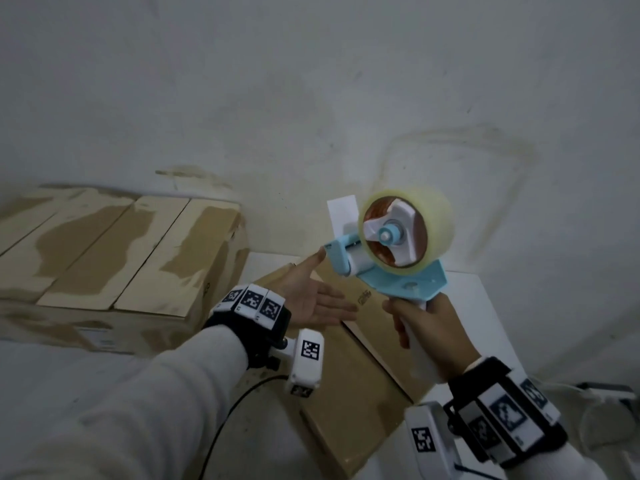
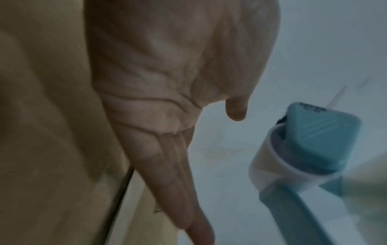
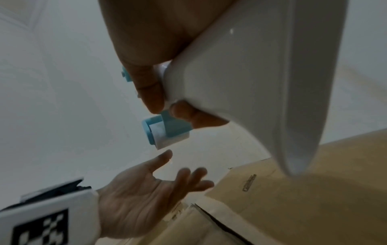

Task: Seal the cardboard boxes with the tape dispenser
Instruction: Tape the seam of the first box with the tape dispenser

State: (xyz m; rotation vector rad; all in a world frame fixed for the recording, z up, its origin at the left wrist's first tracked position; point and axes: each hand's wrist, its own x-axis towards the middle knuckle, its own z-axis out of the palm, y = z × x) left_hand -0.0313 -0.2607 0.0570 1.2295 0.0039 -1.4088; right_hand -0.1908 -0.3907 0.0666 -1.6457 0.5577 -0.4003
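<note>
My right hand (image 1: 420, 329) grips the white handle of a blue and white tape dispenser (image 1: 391, 247) and holds it up in the air, clear tape roll toward me. A short strip of tape (image 1: 343, 209) stands up from its front end. My left hand (image 1: 313, 297) is open, palm up, fingers straight, just left of and below the dispenser's blue front; its thumb tip almost meets that front. Below both hands lies a brown cardboard box (image 1: 360, 382) with its flaps down and a seam along the top. In the right wrist view the open left hand (image 3: 150, 187) sits under the dispenser's front (image 3: 163, 131).
A larger cardboard box (image 1: 114, 258), its top torn and patchy, stands at the left against the white wall (image 1: 311, 98). The smaller box rests on a white surface (image 1: 485, 306). A black cable (image 1: 235, 410) runs under my left forearm.
</note>
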